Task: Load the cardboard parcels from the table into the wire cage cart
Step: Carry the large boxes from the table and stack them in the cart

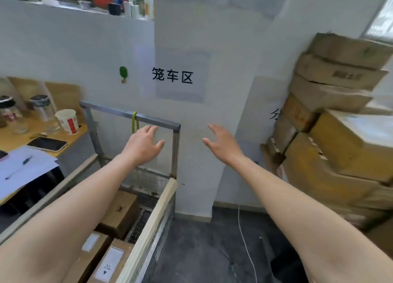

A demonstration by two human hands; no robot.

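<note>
Where they lie in the cart (158, 216), brown parcels (110, 261) bear white labels.

1. Three cardboard parcels (119, 213) lie inside one wire cage cart (129, 113).
2. On the surface (10, 141): two glass jars (42, 110), one paper cup (67, 121), one phone (47, 144), one pen (19, 167).
3. One wall sign (180, 76), three characters; one green sticker (123, 73).
4. Stacked boxes (348, 146) on the right: at least seven, blurred.
</note>
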